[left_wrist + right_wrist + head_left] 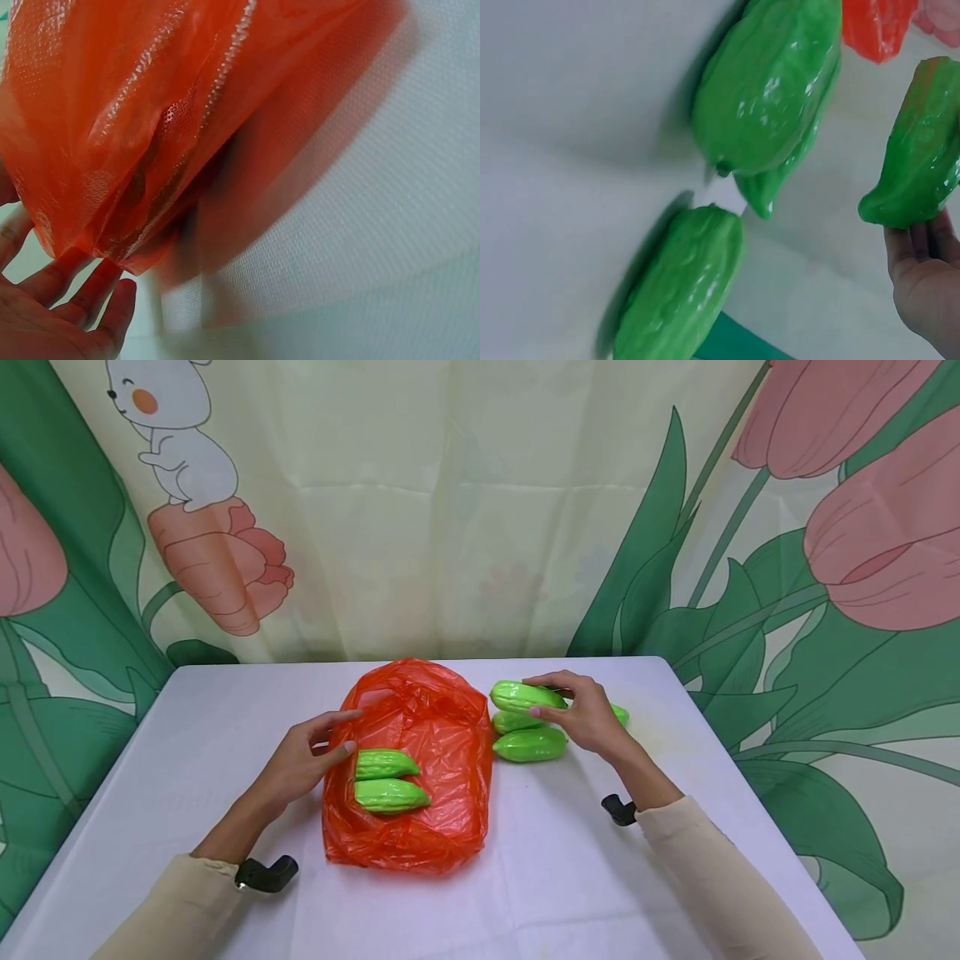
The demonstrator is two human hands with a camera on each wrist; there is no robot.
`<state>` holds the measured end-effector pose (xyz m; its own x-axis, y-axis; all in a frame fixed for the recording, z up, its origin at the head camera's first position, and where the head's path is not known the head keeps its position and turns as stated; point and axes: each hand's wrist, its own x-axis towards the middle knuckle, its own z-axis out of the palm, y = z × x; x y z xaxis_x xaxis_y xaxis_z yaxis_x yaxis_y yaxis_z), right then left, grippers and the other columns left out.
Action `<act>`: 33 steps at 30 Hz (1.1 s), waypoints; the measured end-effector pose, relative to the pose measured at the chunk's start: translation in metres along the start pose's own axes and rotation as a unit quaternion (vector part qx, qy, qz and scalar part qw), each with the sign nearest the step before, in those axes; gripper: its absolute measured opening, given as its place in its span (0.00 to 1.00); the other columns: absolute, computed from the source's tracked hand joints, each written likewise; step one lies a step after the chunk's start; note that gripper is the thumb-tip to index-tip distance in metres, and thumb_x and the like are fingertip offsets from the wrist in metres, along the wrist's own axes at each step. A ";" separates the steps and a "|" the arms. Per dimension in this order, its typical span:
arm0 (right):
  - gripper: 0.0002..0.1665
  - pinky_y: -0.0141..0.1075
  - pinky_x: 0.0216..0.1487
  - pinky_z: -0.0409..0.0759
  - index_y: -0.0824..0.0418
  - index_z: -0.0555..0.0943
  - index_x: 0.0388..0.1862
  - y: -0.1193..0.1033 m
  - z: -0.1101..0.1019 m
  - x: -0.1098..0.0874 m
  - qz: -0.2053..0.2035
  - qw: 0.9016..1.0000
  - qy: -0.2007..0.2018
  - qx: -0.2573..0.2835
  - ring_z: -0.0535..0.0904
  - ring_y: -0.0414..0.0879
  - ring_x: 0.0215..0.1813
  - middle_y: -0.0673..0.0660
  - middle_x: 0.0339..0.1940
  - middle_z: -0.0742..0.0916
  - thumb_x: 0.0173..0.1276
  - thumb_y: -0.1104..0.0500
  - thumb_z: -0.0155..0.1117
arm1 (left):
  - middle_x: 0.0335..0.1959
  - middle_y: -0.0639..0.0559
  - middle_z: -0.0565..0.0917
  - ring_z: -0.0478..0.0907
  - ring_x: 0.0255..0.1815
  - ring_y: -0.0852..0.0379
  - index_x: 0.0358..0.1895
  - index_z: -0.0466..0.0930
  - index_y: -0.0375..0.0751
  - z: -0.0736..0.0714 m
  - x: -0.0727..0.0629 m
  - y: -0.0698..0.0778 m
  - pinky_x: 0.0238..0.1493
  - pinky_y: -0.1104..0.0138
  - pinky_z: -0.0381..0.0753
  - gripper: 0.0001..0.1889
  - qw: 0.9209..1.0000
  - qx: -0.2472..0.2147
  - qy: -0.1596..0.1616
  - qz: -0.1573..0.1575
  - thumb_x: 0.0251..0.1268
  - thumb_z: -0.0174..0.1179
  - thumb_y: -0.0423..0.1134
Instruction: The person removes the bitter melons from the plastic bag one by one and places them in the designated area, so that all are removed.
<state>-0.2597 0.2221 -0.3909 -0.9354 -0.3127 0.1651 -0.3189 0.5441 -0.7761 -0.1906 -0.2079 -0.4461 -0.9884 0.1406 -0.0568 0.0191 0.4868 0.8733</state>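
My right hand (pixel 581 710) grips a light-green bitter melon (pixel 525 697) between thumb and fingers. In the right wrist view this held melon (pixel 922 146) is raised clear of the others. Below it on the table lie a second melon (pixel 512 722) and a nearer one (pixel 531 746). Another melon (pixel 620 714) pokes out past the right hand, mostly hidden by it. At the left side of a red plastic bag (pixel 450 760), my left hand (pixel 303 760) has its fingers spread against the plastic. Two melons (pixel 392 796) lie side by side on the bag's left part.
A white-covered table (pixel 555 877) carries everything. Its back edge meets a printed curtain (pixel 465 527) with tulips and a rabbit. A black strap piece (pixel 266 874) sits at the left wrist, and another (pixel 618 810) at the right.
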 end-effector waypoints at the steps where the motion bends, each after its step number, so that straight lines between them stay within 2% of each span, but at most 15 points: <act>1: 0.26 0.55 0.74 0.79 0.53 0.88 0.63 0.001 -0.002 -0.002 0.003 1.000 0.001 0.000 0.81 0.57 0.68 0.57 0.63 0.88 0.66 0.63 0.79 | 0.79 0.37 0.71 0.75 0.71 0.32 0.79 0.70 0.47 0.000 0.000 0.000 0.64 0.47 0.87 0.29 1.000 0.000 -0.001 -0.001 0.79 0.62 0.42; 9: 0.27 0.54 0.70 0.82 0.51 0.87 0.65 0.013 -0.019 -0.011 0.034 0.999 0.005 -0.006 0.82 0.59 0.68 0.57 0.66 0.87 0.66 0.61 0.79 | 0.79 0.38 0.71 0.75 0.73 0.33 0.79 0.70 0.47 0.000 0.001 0.001 0.66 0.46 0.85 0.28 1.000 -0.002 -0.003 0.002 0.80 0.61 0.40; 15: 0.27 0.38 0.64 0.82 0.51 0.87 0.65 0.022 -0.032 -0.017 0.047 0.999 0.014 -0.020 0.82 0.57 0.67 0.56 0.67 0.86 0.66 0.59 0.79 | 0.79 0.38 0.71 0.74 0.73 0.32 0.79 0.70 0.47 -0.002 0.001 0.001 0.67 0.44 0.84 0.28 1.000 -0.004 -0.005 0.004 0.80 0.61 0.40; 17: 0.27 0.40 0.66 0.81 0.51 0.86 0.65 0.024 -0.036 -0.018 0.053 0.998 0.017 -0.023 0.82 0.57 0.68 0.56 0.67 0.86 0.66 0.59 0.79 | 0.79 0.37 0.72 0.74 0.73 0.32 0.80 0.69 0.46 -0.002 0.001 0.001 0.67 0.44 0.84 0.28 1.000 -0.005 -0.007 0.003 0.80 0.61 0.40; 22: 0.28 0.56 0.73 0.76 0.53 0.86 0.66 0.032 -0.044 -0.024 0.070 0.997 0.027 -0.031 0.79 0.59 0.70 0.59 0.68 0.85 0.67 0.60 0.78 | 0.79 0.37 0.72 0.75 0.73 0.33 0.80 0.69 0.46 -0.002 0.002 0.000 0.68 0.43 0.83 0.29 1.000 -0.009 -0.009 0.006 0.80 0.61 0.40; 28: 0.27 0.56 0.73 0.74 0.54 0.85 0.67 0.043 -0.054 -0.032 0.087 0.995 0.032 -0.044 0.79 0.60 0.70 0.60 0.69 0.85 0.68 0.60 0.78 | 0.79 0.37 0.72 0.74 0.73 0.34 0.80 0.69 0.45 -0.001 0.003 -0.001 0.69 0.43 0.82 0.29 1.000 -0.008 -0.011 0.008 0.80 0.61 0.39; 33: 0.27 0.61 0.77 0.72 0.55 0.85 0.67 0.053 -0.061 -0.038 0.096 0.993 0.032 -0.052 0.77 0.63 0.73 0.61 0.69 0.84 0.69 0.61 0.77 | 0.78 0.38 0.72 0.75 0.72 0.35 0.80 0.69 0.44 -0.002 0.003 -0.002 0.68 0.47 0.83 0.28 1.000 -0.005 -0.010 0.013 0.80 0.61 0.38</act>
<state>-0.2502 0.3099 -0.4010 -0.9873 -0.1467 0.0614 -0.1446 0.6678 -0.7302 -0.1942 -0.2097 -0.4468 -0.9843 0.1707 -0.0441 0.0427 0.4737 0.8796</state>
